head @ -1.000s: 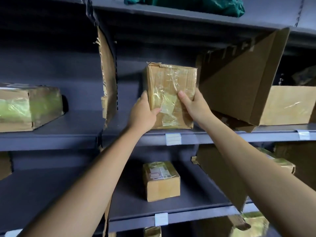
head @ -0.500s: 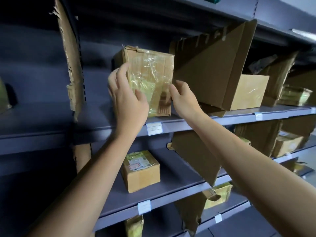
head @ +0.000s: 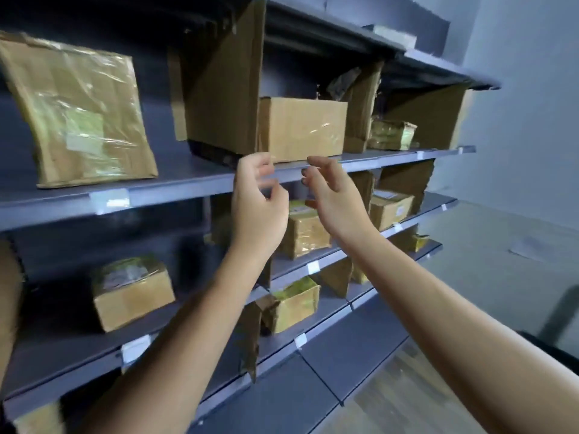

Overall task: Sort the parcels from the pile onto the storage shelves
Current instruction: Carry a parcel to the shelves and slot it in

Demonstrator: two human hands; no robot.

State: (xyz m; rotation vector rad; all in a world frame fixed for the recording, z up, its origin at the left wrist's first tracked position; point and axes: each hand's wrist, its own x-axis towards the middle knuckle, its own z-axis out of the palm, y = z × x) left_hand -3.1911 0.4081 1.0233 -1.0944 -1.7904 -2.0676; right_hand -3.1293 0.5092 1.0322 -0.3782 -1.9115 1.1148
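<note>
A tape-wrapped brown parcel (head: 78, 117) stands upright on the upper grey shelf (head: 188, 187) at the left, touched by neither hand. My left hand (head: 258, 203) hangs in the air in front of the shelf edge, well right of that parcel, fingers loosely curled and holding nothing. My right hand (head: 332, 191) is beside it, fingers relaxed and apart, also holding nothing. Both forearms reach up from the bottom of the view.
Cardboard dividers (head: 225, 86) split the shelves into bays. A plain box (head: 302, 128) sits behind my hands. Smaller parcels (head: 133, 291) (head: 294, 303) (head: 390, 208) lie on the lower shelves. Grey wall and wood floor (head: 407, 393) are at right.
Both hands have let go of the wrapped parcel and pulled back from it. The view has swung right, so the parcel now sits far left.
</note>
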